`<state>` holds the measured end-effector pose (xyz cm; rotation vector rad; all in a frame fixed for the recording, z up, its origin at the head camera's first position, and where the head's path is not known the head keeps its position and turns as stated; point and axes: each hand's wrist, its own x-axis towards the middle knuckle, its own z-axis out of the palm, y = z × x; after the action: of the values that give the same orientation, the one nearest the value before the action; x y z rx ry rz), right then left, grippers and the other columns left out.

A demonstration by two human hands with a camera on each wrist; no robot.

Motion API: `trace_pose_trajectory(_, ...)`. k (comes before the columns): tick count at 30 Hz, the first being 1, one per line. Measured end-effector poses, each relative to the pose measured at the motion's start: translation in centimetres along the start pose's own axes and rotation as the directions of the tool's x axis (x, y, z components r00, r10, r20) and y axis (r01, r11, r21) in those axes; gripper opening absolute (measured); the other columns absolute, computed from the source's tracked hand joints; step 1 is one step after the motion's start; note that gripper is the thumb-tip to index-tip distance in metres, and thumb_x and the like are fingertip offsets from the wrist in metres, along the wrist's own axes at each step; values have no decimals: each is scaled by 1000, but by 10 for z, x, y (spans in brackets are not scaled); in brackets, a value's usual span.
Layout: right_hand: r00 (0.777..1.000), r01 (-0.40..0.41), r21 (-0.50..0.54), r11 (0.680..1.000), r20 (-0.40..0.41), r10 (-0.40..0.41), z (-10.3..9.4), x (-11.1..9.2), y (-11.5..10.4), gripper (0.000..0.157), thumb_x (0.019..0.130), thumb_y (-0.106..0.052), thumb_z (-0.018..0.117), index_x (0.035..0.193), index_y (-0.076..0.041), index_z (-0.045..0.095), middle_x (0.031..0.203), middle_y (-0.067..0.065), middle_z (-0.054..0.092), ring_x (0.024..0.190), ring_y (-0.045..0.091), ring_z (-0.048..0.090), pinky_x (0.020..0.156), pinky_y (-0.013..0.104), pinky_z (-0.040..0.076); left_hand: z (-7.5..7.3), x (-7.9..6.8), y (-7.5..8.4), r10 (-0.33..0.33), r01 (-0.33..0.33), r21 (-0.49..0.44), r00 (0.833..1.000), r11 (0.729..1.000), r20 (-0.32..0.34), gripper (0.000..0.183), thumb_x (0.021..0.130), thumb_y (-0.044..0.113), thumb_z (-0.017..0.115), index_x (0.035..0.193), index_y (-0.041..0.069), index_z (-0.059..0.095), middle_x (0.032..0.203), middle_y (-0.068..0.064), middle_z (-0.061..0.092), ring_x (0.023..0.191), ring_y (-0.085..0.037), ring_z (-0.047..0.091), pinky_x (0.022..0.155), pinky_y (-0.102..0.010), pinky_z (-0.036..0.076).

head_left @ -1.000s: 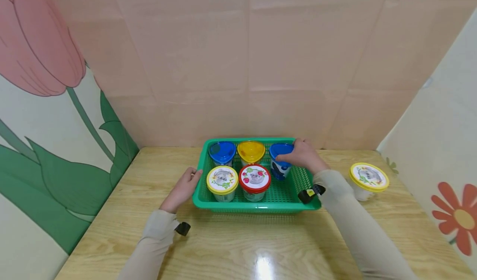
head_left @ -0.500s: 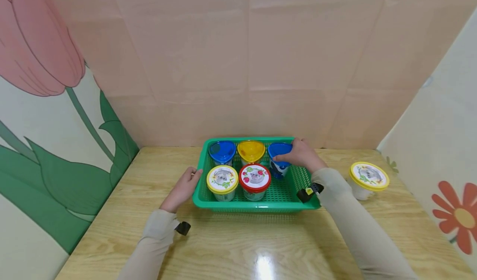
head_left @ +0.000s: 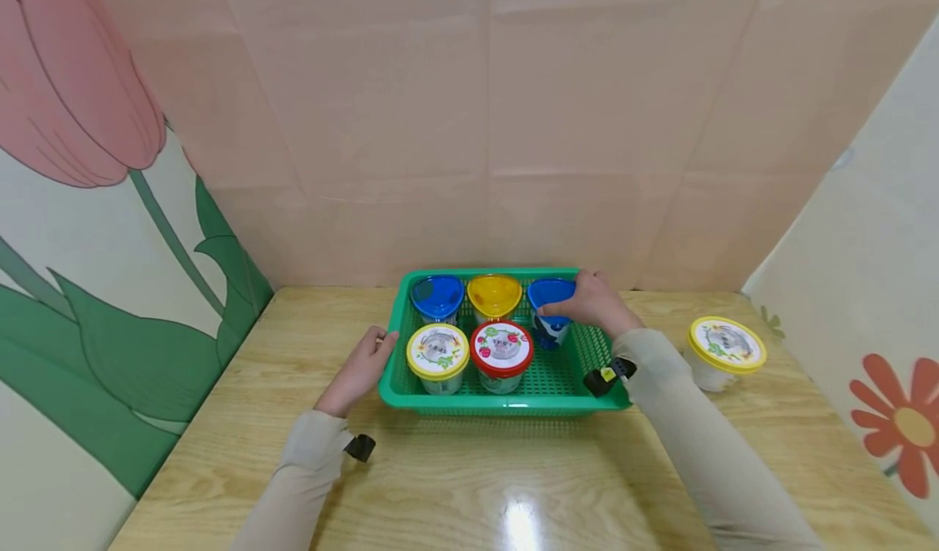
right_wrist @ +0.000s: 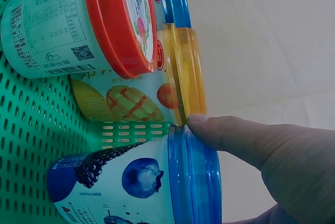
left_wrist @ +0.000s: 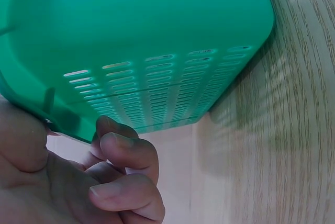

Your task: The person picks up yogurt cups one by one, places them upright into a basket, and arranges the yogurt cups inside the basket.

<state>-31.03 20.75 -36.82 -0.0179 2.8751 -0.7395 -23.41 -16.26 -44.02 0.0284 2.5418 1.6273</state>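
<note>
My left hand [head_left: 361, 372] grips the left rim of a green plastic basket [head_left: 506, 403]. In the left wrist view its fingers [left_wrist: 128, 150] curl beneath the rim. Inside the basket's back right part, my right hand [head_left: 600, 302] holds a blue-lidded cup [head_left: 548, 335], printed with blueberries and blackberries, by its lid. The thumb [right_wrist: 235, 135] lies on the lid's edge in the right wrist view; the other fingers are mostly hidden. Left of this cup stand a yellow-lidded cup [head_left: 495, 297] with a mango print and another blue-lidded cup [head_left: 438, 297].
Along the basket's front stand a cup with a white-and-yellow lid [head_left: 438, 354] and one with a red-rimmed lid [head_left: 502, 351]. Another yellow-rimmed cup [head_left: 725, 351] stands on the wooden table [head_left: 440, 486] to the right. A covered wall [head_left: 484, 127] rises behind.
My right hand has shifted the held blue-lidded cup slightly left in the basket, toward the yellow-lidded cup. The left hand stays on the rim.
</note>
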Motion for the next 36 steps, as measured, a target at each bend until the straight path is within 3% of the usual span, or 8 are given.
trace_pose_trajectory(31,1000,17,-27,999,26,-16,-1,-2,0,93,91,-50,68,147,14,29,144,36,32,122,47,41,103,60,42,0,-3,1,14,-14,-10,1000,1000,10,35,110,36,35,116,3,44,93,-13,62,80,-17,63,71,-29,49)
trace_pose_trajectory(33,1000,20,-31,999,24,-19,-1,-2,0,94,91,-50,68,147,14,29,144,37,31,123,47,42,103,61,42,-1,-8,10,11,-10,-14,1000,1000,18,33,110,33,35,116,2,44,92,-13,62,79,-17,62,71,-30,49)
trace_pose_trajectory(36,999,24,-30,999,21,-23,-2,-1,0,96,91,-51,68,147,14,28,145,37,30,123,47,42,103,61,42,-1,-8,12,10,-10,-19,1000,1000,21,33,110,31,36,116,0,44,89,-13,62,77,-16,62,70,-30,49)
